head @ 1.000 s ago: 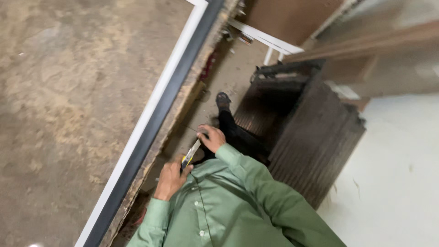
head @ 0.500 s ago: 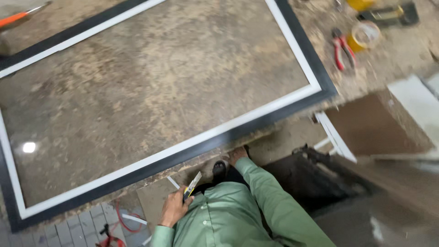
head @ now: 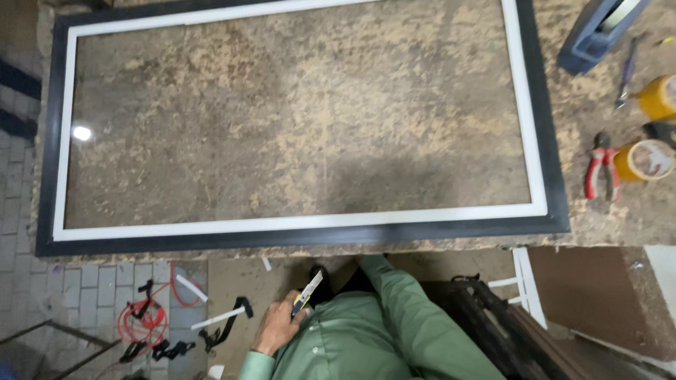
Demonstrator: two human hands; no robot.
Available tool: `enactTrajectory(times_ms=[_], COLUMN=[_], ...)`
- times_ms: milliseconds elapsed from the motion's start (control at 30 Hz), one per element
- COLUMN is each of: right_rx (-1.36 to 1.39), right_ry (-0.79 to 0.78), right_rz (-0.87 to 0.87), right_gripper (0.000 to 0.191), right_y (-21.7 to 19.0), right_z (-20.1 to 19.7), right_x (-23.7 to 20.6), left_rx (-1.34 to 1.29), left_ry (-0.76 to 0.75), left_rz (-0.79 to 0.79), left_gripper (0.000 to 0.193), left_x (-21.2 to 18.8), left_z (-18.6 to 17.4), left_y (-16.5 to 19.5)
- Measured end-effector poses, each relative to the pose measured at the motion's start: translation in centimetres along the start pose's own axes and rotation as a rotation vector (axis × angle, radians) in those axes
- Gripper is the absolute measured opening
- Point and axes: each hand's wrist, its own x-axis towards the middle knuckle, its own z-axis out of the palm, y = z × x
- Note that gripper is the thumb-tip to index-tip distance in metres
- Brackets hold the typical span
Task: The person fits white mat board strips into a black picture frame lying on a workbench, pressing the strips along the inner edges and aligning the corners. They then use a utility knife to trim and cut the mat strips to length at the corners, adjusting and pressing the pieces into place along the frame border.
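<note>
The utility knife (head: 307, 293) sits in the left hand (head: 276, 331), whose grip is pressed together around the yellow and black handle, with the pale blade end slanting up and away from the fingers toward the desk (head: 605, 218) edge. The hand and knife are low in the view, over the floor and in front of the person's green shirt (head: 352, 345), well short of the desk.

The right hand is hidden: its green sleeve (head: 394, 295) runs from the chest up toward the underside of the desk edge and ends there out of sight, so whether that grip is spread or closed cannot be told.

Just above the knife, on the desk, lies a large frame (head: 310, 229) with a black outer border and a white inner strip around a clear pane, through which the mottled brown desk top shows. Far to the right of the grip, on the desk, are red-handled pliers (head: 601, 172), two rolls of yellowish tape (head: 644, 160) and a blue tape dispenser (head: 598, 32).

To the left of the grip, on the paved floor, lie a red cord (head: 144, 317) with black clips and short white strips (head: 191, 287). To the right stands a stack of dark slats (head: 493, 331).
</note>
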Motion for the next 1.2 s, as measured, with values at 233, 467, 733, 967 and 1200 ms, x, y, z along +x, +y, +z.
enactTrajectory(times_ms=[233,467,733,967,1200], right_rx=[-0.024,-0.038,0.002,-0.012,0.415], right_ry=[0.072,0.127,0.079,0.261,0.168], right_rz=[0.102,0.202,0.310,0.249,0.441], right_gripper=[0.073,0.069,0.065,0.074,0.093], right_y=[-0.8,-1.7,-2.9,-4.3,-7.3], right_z=[3.4,5.7,4.1,3.7,7.9], right_x=[0.2,-1.2,-2.8,-6.8,-16.3], left_rx=[0.095,0.094,0.102,0.102,0.129], left_ry=[-0.002,-0.020,-0.059,-0.068,-0.074], left_rz=[-0.046,-0.051,0.046,0.112,0.232], left_gripper=[0.043,0.043,0.038,0.043,0.046], left_x=[-2.2,-3.8,-4.6,-2.2,0.2], left_z=[-1.1,-1.3,-0.3,-1.5,-2.0], left_y=[-6.0,-10.5,-12.4,-12.2,-10.8])
